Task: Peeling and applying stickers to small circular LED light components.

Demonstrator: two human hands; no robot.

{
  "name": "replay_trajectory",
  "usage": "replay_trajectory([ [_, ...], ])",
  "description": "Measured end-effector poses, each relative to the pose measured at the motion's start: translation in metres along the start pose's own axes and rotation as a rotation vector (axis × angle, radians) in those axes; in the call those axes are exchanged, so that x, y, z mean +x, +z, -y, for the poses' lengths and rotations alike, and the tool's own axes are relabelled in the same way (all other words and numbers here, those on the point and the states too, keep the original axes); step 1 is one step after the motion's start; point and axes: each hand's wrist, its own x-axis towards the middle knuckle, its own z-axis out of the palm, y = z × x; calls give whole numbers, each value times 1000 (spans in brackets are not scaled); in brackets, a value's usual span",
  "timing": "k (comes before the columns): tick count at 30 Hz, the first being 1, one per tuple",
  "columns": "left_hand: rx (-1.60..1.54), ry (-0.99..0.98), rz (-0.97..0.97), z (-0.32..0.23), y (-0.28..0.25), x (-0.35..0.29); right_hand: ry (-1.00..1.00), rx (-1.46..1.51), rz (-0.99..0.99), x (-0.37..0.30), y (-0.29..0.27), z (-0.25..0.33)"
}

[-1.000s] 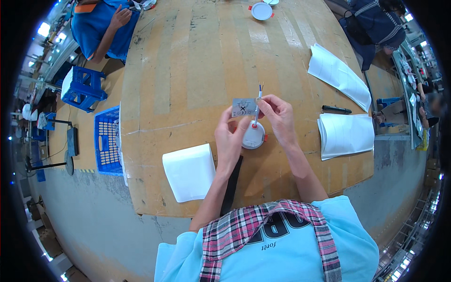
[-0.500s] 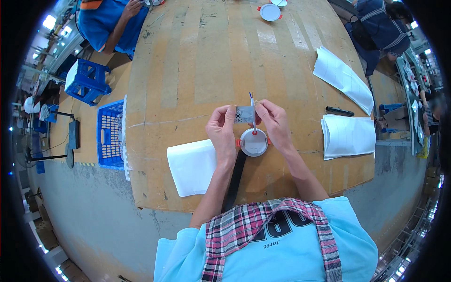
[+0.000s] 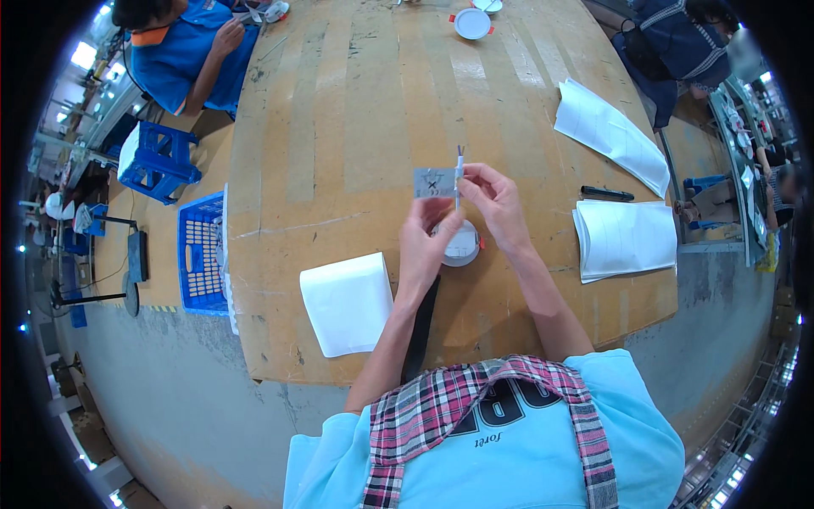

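A round white downlight [image 3: 462,246] lies on the cardboard-covered table, with an orange-red clip showing at its right side. A white cable [image 3: 459,163] rises from it and ends in bare-tipped thin wires. A silver-grey printed label [image 3: 433,181] sticks out to the left from the cable like a flag. My right hand [image 3: 498,205] pinches the cable beside the label's edge. Lower down, my left hand [image 3: 431,240] is closed around the cable just above the lamp and covers part of the lamp. Its fingertips are partly hidden.
White paper sheets [image 3: 346,304] lie left of my hands; another stack [image 3: 626,242], a black pen [image 3: 607,193] and a curled sheet [image 3: 612,136] lie right. More downlights [image 3: 472,24] sit at the far edge. A blue basket [image 3: 202,284] stands left. Two people [image 3: 191,59] are beyond the table.
My left hand has let go of the label's left end and moved down to the cable near the lamp. My right hand still holds the cable beside the label.
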Motion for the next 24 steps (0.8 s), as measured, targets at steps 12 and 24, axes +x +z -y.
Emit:
replay_trajectory([
  [12,-146,-52,111,-18,8,2,17,139,-135,9,-22,0],
  [24,68,-549,526,-37,-25,-6,30,-18,-56,3,-15,15],
])
